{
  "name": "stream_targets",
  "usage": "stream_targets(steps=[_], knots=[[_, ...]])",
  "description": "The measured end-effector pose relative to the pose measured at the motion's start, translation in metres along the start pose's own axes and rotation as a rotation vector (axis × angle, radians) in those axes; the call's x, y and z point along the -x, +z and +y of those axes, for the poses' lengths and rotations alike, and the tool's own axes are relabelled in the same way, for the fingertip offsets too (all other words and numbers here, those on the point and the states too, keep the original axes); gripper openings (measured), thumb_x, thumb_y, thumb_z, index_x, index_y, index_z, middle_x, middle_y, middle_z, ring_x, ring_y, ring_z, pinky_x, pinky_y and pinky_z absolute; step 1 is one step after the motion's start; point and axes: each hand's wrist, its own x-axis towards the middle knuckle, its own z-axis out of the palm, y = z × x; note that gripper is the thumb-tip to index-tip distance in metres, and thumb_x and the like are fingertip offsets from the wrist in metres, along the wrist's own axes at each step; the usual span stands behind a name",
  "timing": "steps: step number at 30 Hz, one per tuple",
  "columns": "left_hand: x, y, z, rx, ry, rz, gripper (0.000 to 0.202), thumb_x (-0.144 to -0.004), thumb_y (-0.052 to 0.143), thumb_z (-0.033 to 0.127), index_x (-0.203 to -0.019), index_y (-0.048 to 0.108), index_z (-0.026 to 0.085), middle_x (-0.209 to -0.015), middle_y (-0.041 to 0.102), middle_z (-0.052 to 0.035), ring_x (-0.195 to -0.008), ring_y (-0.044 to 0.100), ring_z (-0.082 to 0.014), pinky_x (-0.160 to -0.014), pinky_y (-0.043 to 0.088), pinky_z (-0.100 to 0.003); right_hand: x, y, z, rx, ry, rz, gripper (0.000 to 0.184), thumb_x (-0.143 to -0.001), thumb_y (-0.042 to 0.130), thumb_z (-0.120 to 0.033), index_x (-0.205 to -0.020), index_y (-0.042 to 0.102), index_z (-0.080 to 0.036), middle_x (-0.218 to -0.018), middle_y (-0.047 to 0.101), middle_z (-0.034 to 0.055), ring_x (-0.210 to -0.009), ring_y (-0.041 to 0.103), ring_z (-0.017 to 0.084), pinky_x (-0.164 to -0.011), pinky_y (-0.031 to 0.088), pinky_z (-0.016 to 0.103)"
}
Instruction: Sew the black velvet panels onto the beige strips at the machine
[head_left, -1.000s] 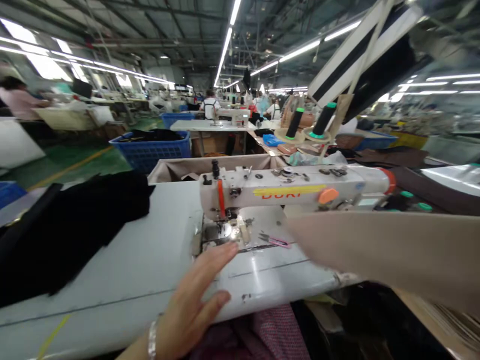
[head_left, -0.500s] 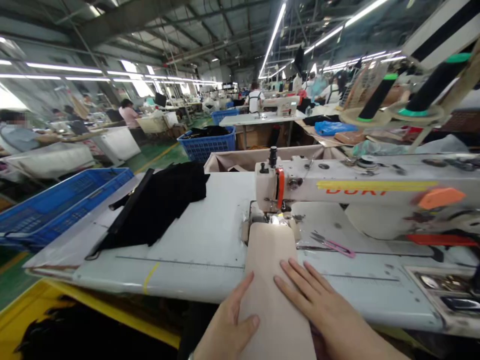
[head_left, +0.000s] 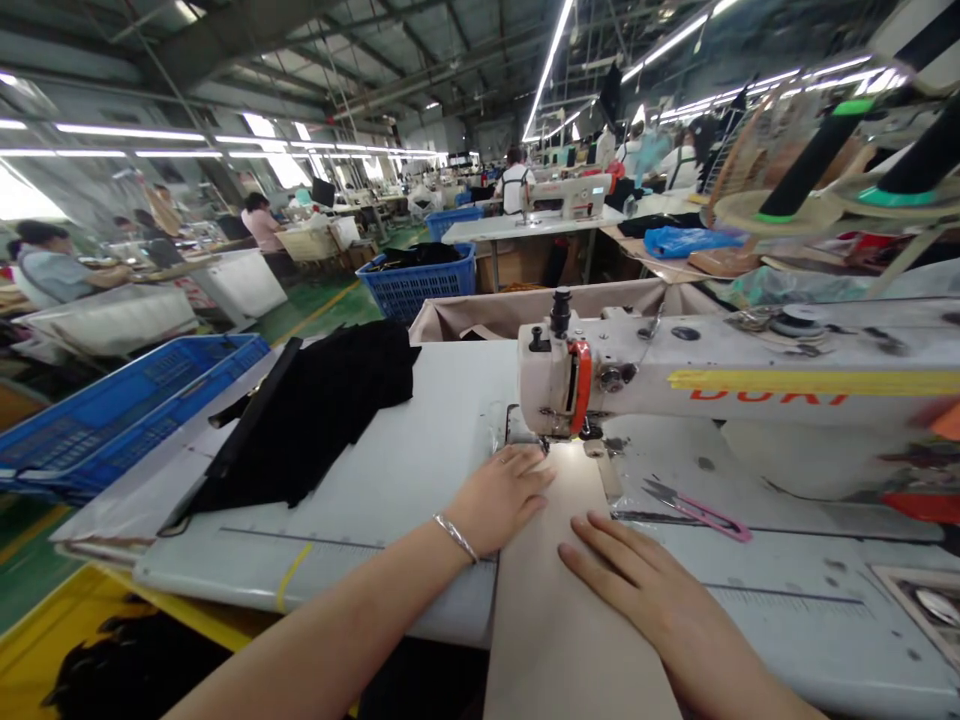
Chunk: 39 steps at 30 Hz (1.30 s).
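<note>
A long, flat, pale beige strip is touched by two bare hands at a white metal sewing machine.
The strip is laid between the hands, with its far end set below the machine's head. Its left edge near that end is covered by the left hand, which is held palm down, fingers loosely bent. Its right side, nearer the body, is touched by the fingers of the right hand, which is opened out flat. Nothing is gripped by either. The strip is smooth, plain and brightly lit at the far end. Its middle is held up by the white table.
</note>
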Motion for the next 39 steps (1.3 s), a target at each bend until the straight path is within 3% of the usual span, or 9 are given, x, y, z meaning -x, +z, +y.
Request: stream_targets(steps=[11, 15, 18, 23, 26, 29, 32, 35, 39], knots=[[-0.004, 0.01, -0.006, 0.069, -0.052, 0.018, 0.038, -0.094, 0.049, 0.029, -0.131, 0.051, 0.021, -0.141, 0.046, -0.0096, -0.136, 0.036, -0.0228, -0.118, 0.024, -0.046, -0.003, 0.006, 0.005, 0.074, 0.0, -0.008, 0.062, -0.089, 0.048, -0.023, -0.147, 0.028, -0.033, -0.151, 0.029, 0.0034, -0.137, 0.032, 0.025, -0.098, 0.047, 0.043], [0.005, -0.006, -0.022, 0.151, -0.028, -0.052, 0.041, -0.091, 0.054, 0.032, -0.132, 0.052, 0.026, -0.142, 0.048, -0.0045, -0.134, 0.041, -0.02, -0.115, 0.031, -0.039, 0.007, 0.003, 0.016, 0.028, -0.06, -0.017, 0.071, -0.082, 0.048, -0.019, -0.148, 0.026, -0.031, -0.15, 0.031, 0.0034, -0.131, 0.041, 0.026, -0.094, 0.051, 0.04], [0.028, -0.045, -0.063, 0.014, -0.278, -0.017, 0.032, -0.095, 0.048, 0.035, -0.124, 0.058, 0.029, -0.128, 0.06, 0.0018, -0.122, 0.052, -0.0134, -0.108, 0.038, -0.026, 0.012, 0.011, 0.035, 0.0, -0.097, -0.015, 0.073, -0.078, 0.047, -0.013, -0.146, 0.031, -0.036, -0.145, 0.039, -0.0018, -0.12, 0.054, 0.024, -0.088, 0.055, 0.036], [0.09, -0.119, -0.146, -0.359, -0.868, 0.23, 0.044, -0.093, 0.046, 0.032, -0.131, 0.046, 0.011, -0.137, 0.046, -0.0195, -0.13, 0.039, -0.0316, -0.111, 0.027, -0.051, -0.025, 0.038, 0.054, 0.051, -0.036, 0.168, 0.051, -0.079, 0.051, -0.023, -0.127, 0.056, -0.038, -0.128, 0.059, -0.0036, -0.107, 0.062, 0.025, -0.087, 0.055, 0.042], [0.117, -0.13, -0.17, -0.421, -1.023, 0.194, 0.05, -0.085, 0.06, 0.04, -0.124, 0.05, 0.011, -0.126, 0.052, -0.0186, -0.12, 0.048, -0.0313, -0.102, 0.039, -0.044, -0.048, 0.048, 0.052, 0.08, -0.029, 0.275, 0.045, -0.081, 0.05, -0.031, -0.125, 0.059, -0.032, -0.125, 0.06, 0.0024, -0.107, 0.061, 0.027, -0.086, 0.054, 0.046], [0.125, -0.118, -0.173, -0.445, -1.046, 0.131, 0.051, -0.077, 0.067, 0.041, -0.118, 0.054, 0.014, -0.122, 0.054, -0.0146, -0.115, 0.052, -0.0288, -0.097, 0.043, -0.038, -0.054, 0.053, 0.052, 0.087, -0.032, 0.29, 0.047, -0.083, 0.048, -0.032, -0.13, 0.055, -0.031, -0.128, 0.058, 0.0033, -0.109, 0.058, 0.026, -0.088, 0.052, 0.045], [0.121, -0.114, -0.166, -0.461, -1.023, 0.091, 0.039, -0.077, 0.063, 0.029, -0.112, 0.058, 0.013, -0.117, 0.055, -0.0151, -0.112, 0.053, -0.0302, -0.092, 0.045, -0.039, -0.05, 0.054, 0.053, 0.072, -0.02, 0.25, 0.047, -0.084, 0.049, -0.032, -0.131, 0.054, -0.031, -0.13, 0.056, 0.0029, -0.113, 0.055, 0.025, -0.092, 0.049, 0.045], [0.114, -0.133, -0.158, -0.451, -1.001, 0.087, 0.031, -0.079, 0.051, 0.017, -0.107, 0.062, 0.01, -0.109, 0.057, -0.0166, -0.103, 0.058, -0.0305, -0.089, 0.047, -0.041, -0.05, 0.048, 0.052, 0.02, 0.006, 0.203, 0.044, -0.086, 0.05, -0.033, -0.131, 0.054, -0.031, -0.13, 0.055, 0.0025, -0.115, 0.053, 0.024, -0.096, 0.046, 0.043], [0.104, -0.158, -0.137, -0.38, -0.932, 0.134, 0.047, -0.084, 0.044, 0.021, -0.129, 0.053, 0.014, -0.107, 0.061, -0.0122, -0.098, 0.062, -0.0262, -0.089, 0.048, -0.038, -0.059, 0.035, 0.045, -0.08, 0.073, 0.155, 0.036, -0.092, 0.047, -0.036, -0.125, 0.058, -0.03, -0.126, 0.057, 0.0032, -0.113, 0.053, 0.022, -0.099, 0.043, 0.042]])
